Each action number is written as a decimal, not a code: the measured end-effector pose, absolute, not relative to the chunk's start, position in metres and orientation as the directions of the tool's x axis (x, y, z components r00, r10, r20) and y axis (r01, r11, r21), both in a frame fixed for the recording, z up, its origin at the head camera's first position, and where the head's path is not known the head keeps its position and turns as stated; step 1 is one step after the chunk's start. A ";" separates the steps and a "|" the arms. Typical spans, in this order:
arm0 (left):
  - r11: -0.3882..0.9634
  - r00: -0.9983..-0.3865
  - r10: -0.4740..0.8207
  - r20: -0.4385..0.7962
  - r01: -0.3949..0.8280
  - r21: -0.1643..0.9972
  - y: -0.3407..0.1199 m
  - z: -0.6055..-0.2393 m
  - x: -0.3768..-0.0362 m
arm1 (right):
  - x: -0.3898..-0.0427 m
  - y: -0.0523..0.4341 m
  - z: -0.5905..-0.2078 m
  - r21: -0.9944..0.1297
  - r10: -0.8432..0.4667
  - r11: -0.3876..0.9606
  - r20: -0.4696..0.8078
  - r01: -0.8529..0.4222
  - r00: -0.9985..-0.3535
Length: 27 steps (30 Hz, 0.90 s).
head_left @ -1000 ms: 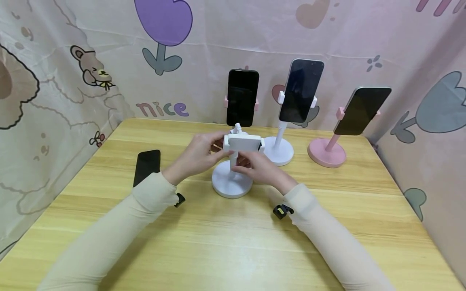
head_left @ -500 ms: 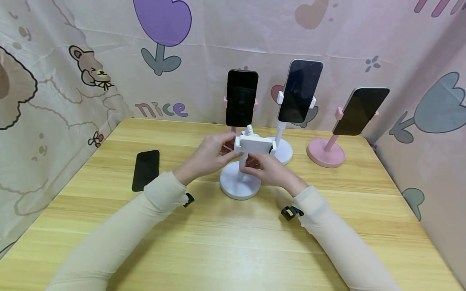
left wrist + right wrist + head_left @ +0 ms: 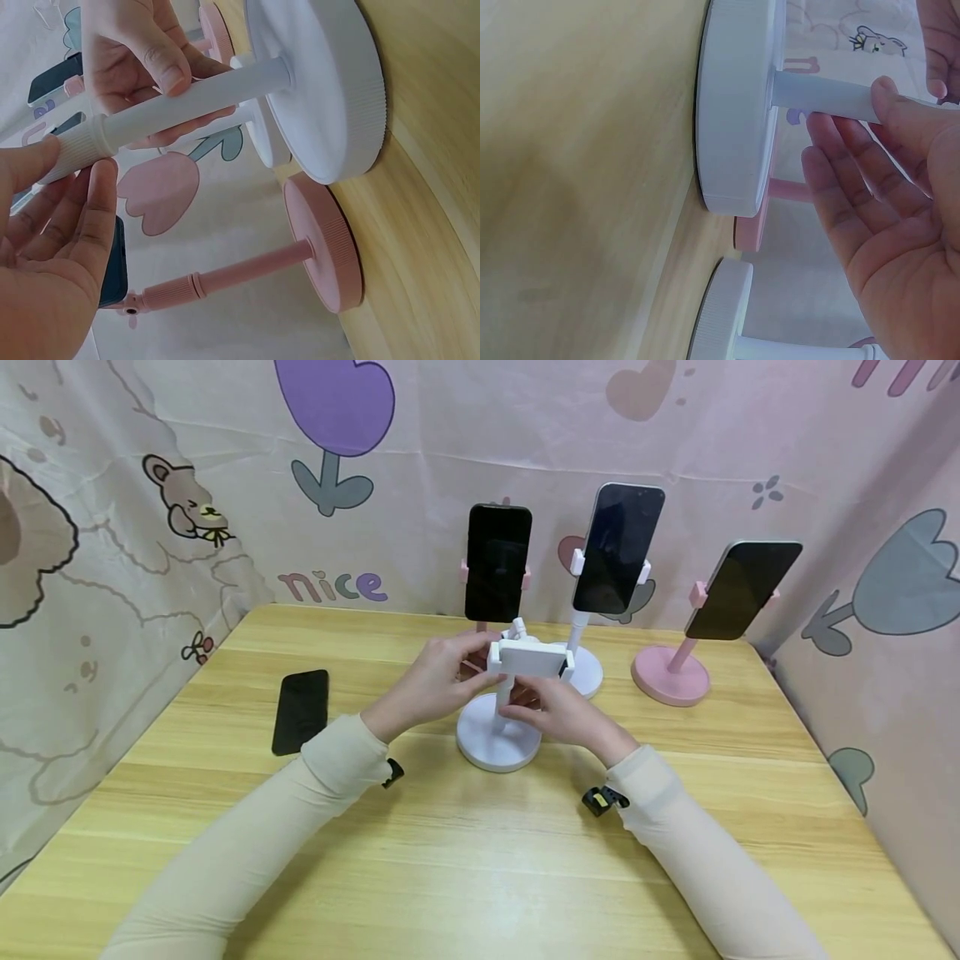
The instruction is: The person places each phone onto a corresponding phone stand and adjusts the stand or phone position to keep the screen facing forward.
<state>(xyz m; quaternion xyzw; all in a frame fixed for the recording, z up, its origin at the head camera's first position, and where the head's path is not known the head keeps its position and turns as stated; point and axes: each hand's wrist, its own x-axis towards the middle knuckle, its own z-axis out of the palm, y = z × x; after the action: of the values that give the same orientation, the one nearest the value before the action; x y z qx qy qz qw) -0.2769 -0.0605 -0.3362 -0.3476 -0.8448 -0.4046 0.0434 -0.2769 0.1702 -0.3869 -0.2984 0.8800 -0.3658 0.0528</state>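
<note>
A white phone stand [image 3: 498, 745] with a round base stands upright mid-table, its clamp [image 3: 531, 658] holding no phone. My left hand [image 3: 442, 681] pinches the ribbed collar [image 3: 78, 148] at the top of the pole between thumb and fingers. Lower down, my right hand [image 3: 558, 710] holds the smooth pole [image 3: 821, 96], thumb on one side and fingers on the other. The base sits flat on the wooden table [image 3: 480, 860].
A black phone [image 3: 301, 712] lies flat at the left. Behind are a pink stand with a black phone [image 3: 498, 560], a white stand with a phone [image 3: 620, 547], and another pink stand [image 3: 671, 677] with a phone at the right. A printed curtain [image 3: 450, 427] hangs behind.
Both hands and the white stand have shifted right across the table, mostly in the first half second. The hands keep their hold on it.
</note>
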 end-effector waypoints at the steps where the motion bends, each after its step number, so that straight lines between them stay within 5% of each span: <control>1: 0.430 -0.754 0.553 0.354 0.622 0.654 -0.060 -0.336 -0.277 | -0.277 0.170 -0.387 -0.675 -0.563 0.556 0.124 -0.485 -0.817; 27: 0.426 -0.742 0.555 0.375 0.641 0.638 -0.061 -0.337 -0.275 | -0.274 0.172 -0.390 -0.666 -0.551 0.565 0.135 -0.487 -0.824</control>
<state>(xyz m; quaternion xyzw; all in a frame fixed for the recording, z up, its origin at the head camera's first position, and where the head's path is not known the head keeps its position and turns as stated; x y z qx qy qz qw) -0.2747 -0.0607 -0.3368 -0.3550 -0.8426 -0.4013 0.0536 -0.2739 0.1721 -0.3905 -0.2935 0.8836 -0.3622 0.0442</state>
